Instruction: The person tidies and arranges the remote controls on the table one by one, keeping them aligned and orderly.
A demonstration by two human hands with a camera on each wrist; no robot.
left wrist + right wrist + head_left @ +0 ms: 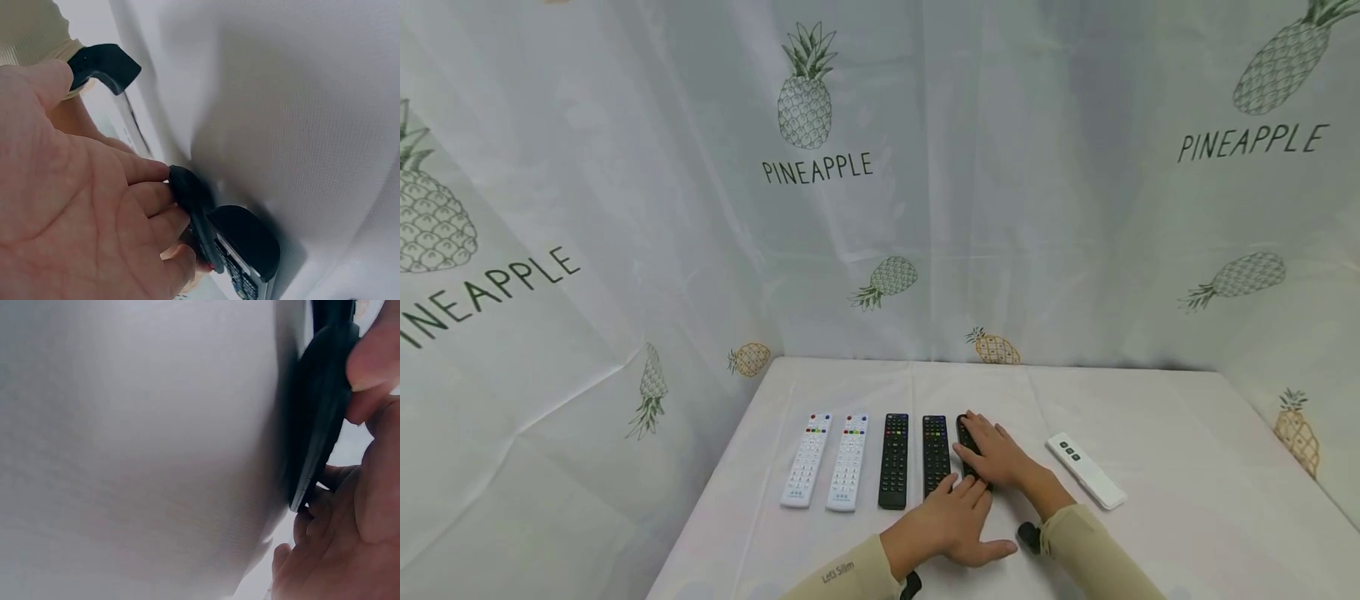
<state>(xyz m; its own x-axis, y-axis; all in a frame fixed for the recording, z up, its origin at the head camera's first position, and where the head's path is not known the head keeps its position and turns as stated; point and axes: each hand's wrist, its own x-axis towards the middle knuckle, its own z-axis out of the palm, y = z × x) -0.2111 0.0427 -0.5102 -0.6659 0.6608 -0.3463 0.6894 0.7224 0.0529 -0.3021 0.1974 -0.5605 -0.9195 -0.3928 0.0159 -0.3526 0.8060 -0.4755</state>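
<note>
Curtain [625, 208], white with pineapple prints and the word PINEAPPLE, hangs behind and to both sides of the table [1187, 467], which is covered in white cloth.

On the table a row of remotes lies side by side, each pointing toward 12 o'clock. From 9 o'clock toward 3 o'clock: white remote [807, 458], second white remote [848, 461], black remote [894, 459], second black remote [935, 450], then the third black remote [964, 432], mostly covered by the hands. Well apart at 3 o'clock lies a slim white remote [1086, 470], tilted with its far end toward 11 o'clock.

Right hand [996, 457] lies over the third black remote, fingers toward 12 o'clock; in the right wrist view its fingers [369, 362] curl round the remote's dark edge [319, 406], holding it against the cloth. Left hand [958, 521] rests at 6 o'clock of that remote, fingers nearly straight; in the left wrist view its fingertips [165, 206] touch the remote's near end [194, 209], just beside the second black remote [247, 247]. Whether that end is raised off the cloth is unclear in these close, blurred views.

Beige sleeves [850, 575] cover both forearms; a black wrist mount [1028, 536] sits at the right cuff.
</note>
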